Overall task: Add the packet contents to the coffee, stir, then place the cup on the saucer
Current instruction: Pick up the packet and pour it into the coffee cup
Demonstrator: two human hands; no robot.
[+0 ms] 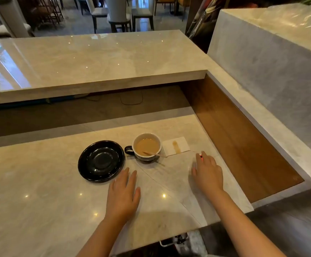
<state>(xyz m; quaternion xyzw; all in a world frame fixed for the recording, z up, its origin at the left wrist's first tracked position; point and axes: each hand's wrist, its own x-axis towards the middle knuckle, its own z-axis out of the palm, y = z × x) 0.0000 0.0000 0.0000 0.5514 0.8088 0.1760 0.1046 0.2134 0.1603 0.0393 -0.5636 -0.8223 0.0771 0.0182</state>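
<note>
A cup (145, 158) with a black handle and white inside holds milky brown coffee on the marble counter. A thin wooden stirrer (155, 154) leans in it, its end over the right rim. To the cup's left lies an empty black saucer (87, 169). A small packet (199, 154) with a red tip lies at the fingertips of my right hand (207, 173), which rests over it palm down; whether the fingers grip it is unclear. My left hand (123, 193) lies flat and open on the counter, just in front of the saucer and cup.
A white napkin (182, 144) with a brown coffee stain lies right of the cup. A raised marble bar top (95, 58) runs behind the counter. A wooden recess (234, 138) drops off to the right. Chairs stand in the far background.
</note>
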